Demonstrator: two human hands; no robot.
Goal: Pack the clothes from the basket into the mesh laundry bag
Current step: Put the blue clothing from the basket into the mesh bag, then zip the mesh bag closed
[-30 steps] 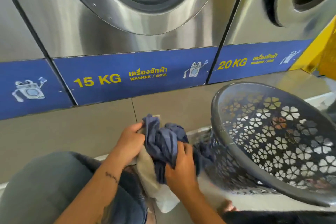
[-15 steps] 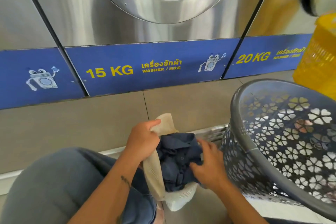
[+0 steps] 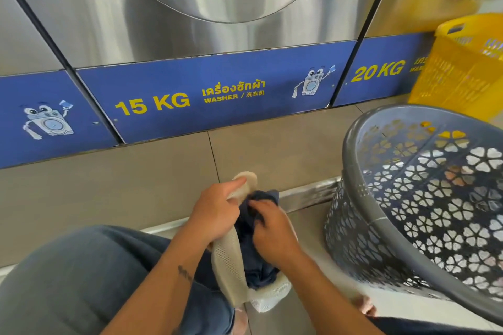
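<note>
A cream mesh laundry bag (image 3: 228,261) hangs open low in the middle of the view. My left hand (image 3: 215,212) grips its rim and holds the mouth up. A dark blue garment (image 3: 253,250) sits mostly inside the bag. My right hand (image 3: 275,234) is closed on the garment and presses down into the bag's mouth. The grey perforated basket (image 3: 364,209) tilts toward me at the right; what lies inside it is hard to tell.
Steel washing machines with blue 15 KG and 20 KG panels (image 3: 217,95) stand straight ahead above a tiled step. A yellow plastic basket (image 3: 462,68) stands at the far right. My knee in grey jeans (image 3: 81,280) fills the lower left.
The dark garment has gone from bunched above the bag down into it. My right hand has pushed lower into the bag's mouth. The view has shifted left, bringing the yellow basket into sight.
</note>
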